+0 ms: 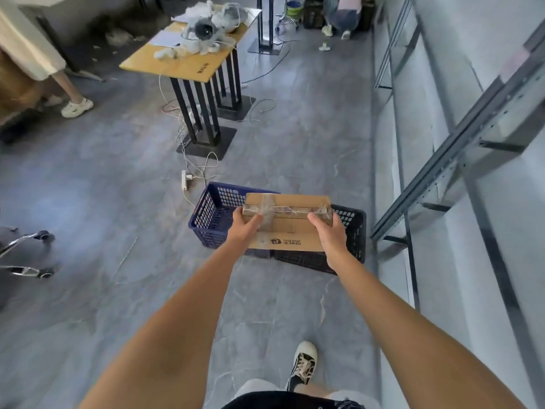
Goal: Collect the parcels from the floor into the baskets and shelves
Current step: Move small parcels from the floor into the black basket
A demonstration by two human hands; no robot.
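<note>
Parcel: a taped cardboard box, held in the air above the two baskets.
Left hand: fingers curled round the box's left end, thumb on top.
Right hand: fingers gripping the box's right end.
Baskets: a blue basket and a black basket side by side on the floor.
Shelves: a metal rack to the right.
Bench: behind the baskets, with white clutter on top.

Both forearms are bare, no sleeves being seen. Light shorts are worn under a dark garment hem. Just right of the shorts, a black canvas shoe with pale laces and a white toe cap is worn.
</note>
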